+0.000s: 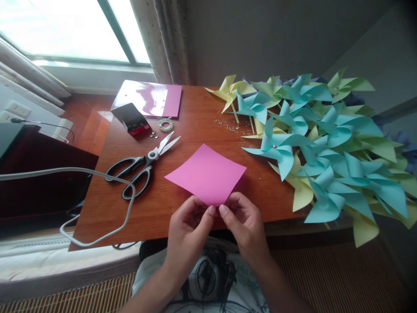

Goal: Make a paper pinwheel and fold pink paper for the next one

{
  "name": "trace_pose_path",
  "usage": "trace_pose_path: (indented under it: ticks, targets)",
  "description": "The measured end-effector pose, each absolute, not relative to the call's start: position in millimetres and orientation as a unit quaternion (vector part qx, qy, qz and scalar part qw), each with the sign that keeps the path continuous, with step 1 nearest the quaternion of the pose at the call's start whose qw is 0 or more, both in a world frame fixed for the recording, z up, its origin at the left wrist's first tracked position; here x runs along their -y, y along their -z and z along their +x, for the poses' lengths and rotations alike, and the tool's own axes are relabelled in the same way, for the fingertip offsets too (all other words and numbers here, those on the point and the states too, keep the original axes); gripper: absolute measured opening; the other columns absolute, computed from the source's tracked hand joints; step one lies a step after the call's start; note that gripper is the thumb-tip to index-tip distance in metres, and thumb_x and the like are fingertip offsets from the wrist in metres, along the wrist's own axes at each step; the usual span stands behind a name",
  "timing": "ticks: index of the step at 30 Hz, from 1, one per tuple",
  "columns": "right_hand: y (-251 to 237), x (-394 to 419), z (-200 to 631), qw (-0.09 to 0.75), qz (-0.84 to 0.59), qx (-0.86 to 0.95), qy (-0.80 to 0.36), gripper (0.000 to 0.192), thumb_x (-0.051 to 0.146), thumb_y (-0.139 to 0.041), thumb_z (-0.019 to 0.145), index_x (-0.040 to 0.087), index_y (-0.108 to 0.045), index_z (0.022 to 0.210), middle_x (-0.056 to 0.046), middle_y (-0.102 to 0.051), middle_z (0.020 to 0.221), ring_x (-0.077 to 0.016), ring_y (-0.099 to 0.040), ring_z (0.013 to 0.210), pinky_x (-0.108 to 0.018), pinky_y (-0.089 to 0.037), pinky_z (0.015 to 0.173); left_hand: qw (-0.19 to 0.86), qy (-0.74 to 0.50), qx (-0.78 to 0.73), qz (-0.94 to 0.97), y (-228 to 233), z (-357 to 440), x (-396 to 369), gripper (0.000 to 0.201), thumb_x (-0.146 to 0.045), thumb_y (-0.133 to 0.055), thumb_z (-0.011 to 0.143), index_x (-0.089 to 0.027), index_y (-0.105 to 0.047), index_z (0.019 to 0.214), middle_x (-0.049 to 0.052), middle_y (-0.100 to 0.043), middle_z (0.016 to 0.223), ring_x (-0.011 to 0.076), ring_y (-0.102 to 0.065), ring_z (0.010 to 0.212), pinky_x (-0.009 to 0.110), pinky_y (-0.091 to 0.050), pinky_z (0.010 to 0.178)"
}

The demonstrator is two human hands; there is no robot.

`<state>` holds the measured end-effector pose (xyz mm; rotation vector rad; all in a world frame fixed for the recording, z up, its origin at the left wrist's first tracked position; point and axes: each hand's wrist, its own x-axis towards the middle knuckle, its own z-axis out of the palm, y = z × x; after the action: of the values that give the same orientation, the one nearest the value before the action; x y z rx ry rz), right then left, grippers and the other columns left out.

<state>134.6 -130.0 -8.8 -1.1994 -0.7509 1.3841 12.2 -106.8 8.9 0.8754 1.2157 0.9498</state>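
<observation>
A pink square of paper point(206, 174) lies tilted like a diamond over the near edge of a small wooden table point(182, 130). My left hand point(189, 228) and my right hand point(244, 224) both pinch its nearest corner between thumb and fingers, thumbs almost touching. Black-handled scissors point(143, 167) rest open to the left of the paper.
A big heap of blue and yellow-green paper pinwheels point(325, 143) covers the table's right side. At the back lie a pink paper pack point(150, 98), a small dark box point(132, 119), a tape roll point(166, 125) and scattered pins point(228, 124). A grey cable point(97, 174) loops over the left edge.
</observation>
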Motion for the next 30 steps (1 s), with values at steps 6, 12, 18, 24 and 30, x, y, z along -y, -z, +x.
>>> trace_pose_path:
  ticks: [6,12,18,24,30]
  targets:
    - [8.9,126.9,133.4,0.535,-0.517,0.335,-0.578,0.012,0.033,-0.069,0.09,0.022,-0.066,0.088,0.0,-0.069,0.074,-0.0193,-0.069,0.078,-0.031,-0.059,0.075,0.638,-0.415,-0.53,0.374,-8.8,12.3,106.6,0.015,-0.029,-0.076,0.081,-0.016,-0.069,0.079,0.002,-0.07,0.072,0.0149,-0.062,0.066,0.021,-0.048,0.059]
    - [9.7,127.9,131.2,0.542,-0.513,0.316,-0.585,0.012,0.034,-0.07,0.089,0.022,-0.066,0.088,-0.001,-0.07,0.077,-0.0193,-0.068,0.081,-0.031,-0.059,0.075,0.636,-0.42,-0.528,0.375,-7.6,12.6,106.6,0.013,-0.027,-0.075,0.082,-0.017,-0.069,0.079,0.002,-0.069,0.073,0.0143,-0.062,0.067,0.02,-0.049,0.06]
    - [10.8,129.8,130.2,0.543,-0.511,0.289,-0.6,0.015,0.036,-0.071,0.088,0.021,-0.065,0.087,0.0,-0.065,0.075,-0.0155,-0.061,0.069,-0.025,-0.056,0.061,0.631,-0.415,-0.545,0.365,-8.1,14.0,108.4,0.016,-0.029,-0.077,0.079,-0.016,-0.067,0.077,0.003,-0.071,0.074,0.016,-0.063,0.068,0.023,-0.052,0.063]
    - [14.7,130.1,128.9,0.555,-0.503,0.272,-0.605,0.015,0.034,-0.071,0.087,0.021,-0.065,0.09,0.001,-0.064,0.075,-0.0135,-0.059,0.066,-0.022,-0.052,0.056,0.633,-0.424,-0.538,0.36,-7.2,15.6,108.9,0.014,-0.028,-0.076,0.08,-0.017,-0.067,0.078,0.001,-0.069,0.072,0.0151,-0.064,0.068,0.021,-0.052,0.062]
    - [13.6,129.3,127.4,0.559,-0.488,0.263,-0.616,0.013,0.033,-0.071,0.089,0.022,-0.065,0.09,0.001,-0.065,0.074,-0.0146,-0.061,0.065,-0.025,-0.055,0.06,0.621,-0.43,-0.54,0.372,-8.5,14.8,109.2,0.011,-0.026,-0.075,0.082,-0.017,-0.07,0.08,0.0,-0.066,0.069,0.0122,-0.058,0.063,0.019,-0.046,0.057]
